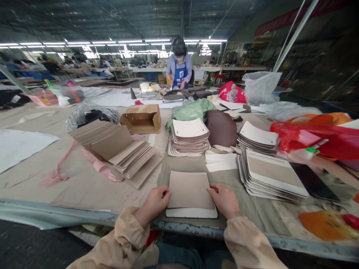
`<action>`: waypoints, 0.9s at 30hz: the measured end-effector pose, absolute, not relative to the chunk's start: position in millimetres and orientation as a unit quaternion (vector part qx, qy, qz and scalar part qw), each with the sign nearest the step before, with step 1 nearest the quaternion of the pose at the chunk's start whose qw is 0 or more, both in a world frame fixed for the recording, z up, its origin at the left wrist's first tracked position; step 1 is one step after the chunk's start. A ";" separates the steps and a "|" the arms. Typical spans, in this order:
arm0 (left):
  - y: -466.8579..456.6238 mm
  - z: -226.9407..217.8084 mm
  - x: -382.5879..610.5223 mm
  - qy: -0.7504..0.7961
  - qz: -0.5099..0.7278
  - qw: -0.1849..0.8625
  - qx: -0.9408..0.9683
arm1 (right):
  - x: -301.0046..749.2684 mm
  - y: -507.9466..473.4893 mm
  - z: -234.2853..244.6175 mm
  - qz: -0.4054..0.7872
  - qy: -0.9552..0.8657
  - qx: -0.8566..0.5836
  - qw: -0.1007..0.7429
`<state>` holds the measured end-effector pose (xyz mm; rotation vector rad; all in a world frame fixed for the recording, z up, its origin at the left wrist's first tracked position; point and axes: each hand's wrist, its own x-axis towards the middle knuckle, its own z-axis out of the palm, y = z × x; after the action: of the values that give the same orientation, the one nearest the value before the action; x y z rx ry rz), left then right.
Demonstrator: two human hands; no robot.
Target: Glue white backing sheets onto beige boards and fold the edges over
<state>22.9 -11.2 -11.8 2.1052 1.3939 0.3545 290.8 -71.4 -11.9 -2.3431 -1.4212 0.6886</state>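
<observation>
A flat beige panel with a white backing [190,192] lies on the table right in front of me. My left hand [153,203] grips its left edge with curled fingers. My right hand [224,200] holds its right edge the same way. Both sleeves are tan. Beyond the panel stand stacks of like pieces: one at centre [189,137], one at the right [270,173] and one farther back right [258,138]. A fanned pile of brown cardboard sheets [120,151] lies to the left.
An open cardboard box [141,117], a green bag [190,110], a dark brown leather piece [221,129] and red and orange plastic bags [316,136] crowd the table. Pink strips [95,164] trail at left. A person in a blue apron [178,69] works at the far end.
</observation>
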 end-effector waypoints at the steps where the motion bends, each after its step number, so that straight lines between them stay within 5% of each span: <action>1: -11.7 -12.9 22.6 0.523 0.136 0.292 0.789 | 290.8 -71.1 -11.7 0.240 -0.497 -0.819 0.156; 27: -16.8 -15.2 25.4 0.565 0.118 0.240 0.781 | 293.3 -69.1 -16.4 0.256 -0.499 -0.820 0.110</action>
<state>25.4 -16.8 -15.2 2.1367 1.5449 0.3235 293.3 -69.1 -16.4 -2.4116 -1.4683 0.7526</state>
